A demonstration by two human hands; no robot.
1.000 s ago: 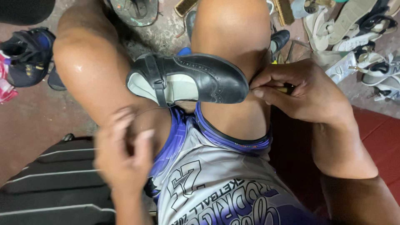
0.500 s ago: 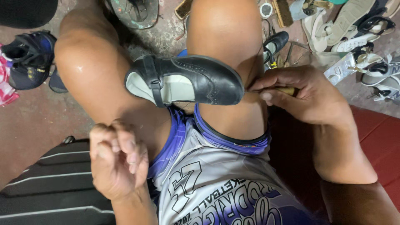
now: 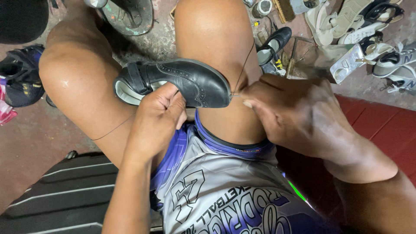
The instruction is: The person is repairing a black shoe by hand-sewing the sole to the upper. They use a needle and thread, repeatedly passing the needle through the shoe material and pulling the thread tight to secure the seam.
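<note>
Shoe (image 3: pixel 182 82) now gripped by left hand (image 3: pixel 154 119), previously off it.

Item under inspection: one black leather shoe (image 3: pixel 182 82), small, with perforated brogue trim across the toe and a strap fastening over the instep. It lies on its side across the middle of the frame, slightly above centre, resting between the person's two bare knees, toe pointing to the right, heel and opening to the left. The pale grey lining shows inside the opening. The upper is glossy (light reflects along the toe cap).

A thin dark thread (image 3: pixel 243 65) rises from the toe tip toward the upper right; another length of thread trails to the lower left across the thigh.
</note>
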